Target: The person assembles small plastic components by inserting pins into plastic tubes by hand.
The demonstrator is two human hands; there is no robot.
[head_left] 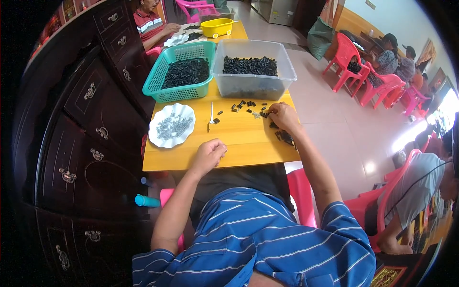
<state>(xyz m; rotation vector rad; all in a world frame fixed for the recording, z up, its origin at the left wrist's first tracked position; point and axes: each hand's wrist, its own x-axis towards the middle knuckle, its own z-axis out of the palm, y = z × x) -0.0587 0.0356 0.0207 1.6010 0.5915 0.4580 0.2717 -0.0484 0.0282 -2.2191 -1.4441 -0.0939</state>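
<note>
My right hand (285,117) reaches over the right side of the yellow wooden table (191,160). Its fingers pinch at a small black plastic piece (264,115), partly hidden by the fingertips. Just below that hand lies a small pile of black plastic pieces (285,137) near the table's right edge. My left hand (209,155) rests by the front edge with its fingers curled in; whatever they hold is hidden. Loose black pieces (237,107) and a few clear bits (256,115) are scattered mid-table. A white scalloped plate (156,138) at left holds many small clear parts.
Behind stand a green basket (158,97) and a clear plastic bin (287,79), both with many black pieces. A thin white tool (212,113) lies near the plate. Farther back are a yellow tub (216,27) and a seated person (155,26). Dark cabinets (81,138) line the left.
</note>
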